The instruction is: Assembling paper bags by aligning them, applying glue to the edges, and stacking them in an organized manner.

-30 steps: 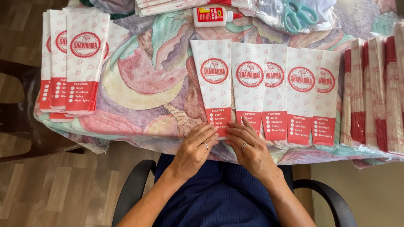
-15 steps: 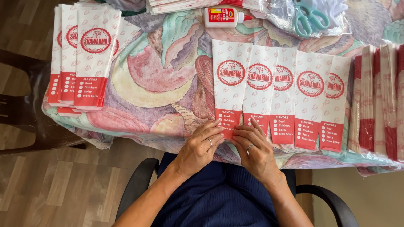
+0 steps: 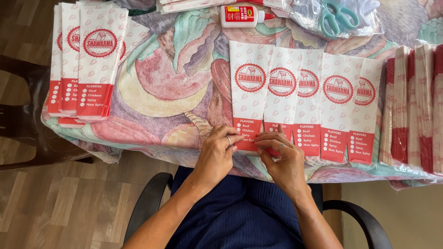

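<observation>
At table edge, both hands (image 3: 251,150) still pinching leftmost paper bag (image 3: 249,94) bottom, fingers now nearer together; bags unmoved

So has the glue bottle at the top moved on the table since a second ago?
No. The glue bottle lies at the same spot beside the scissors on the patterned tablecloth; only the camera shifted.

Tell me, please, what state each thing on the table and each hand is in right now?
Left hand: fingertips pressing the bottom edge of the leftmost paper bag.
Right hand: fingers pinching that bag's bottom edge.
Row of paper bags: flat, overlapping, fanned out.
Stack of paper bags: piled, far left.
Glue bottle: lying down, red cap on.
Scissors: closed, lying on clear plastic.
</observation>
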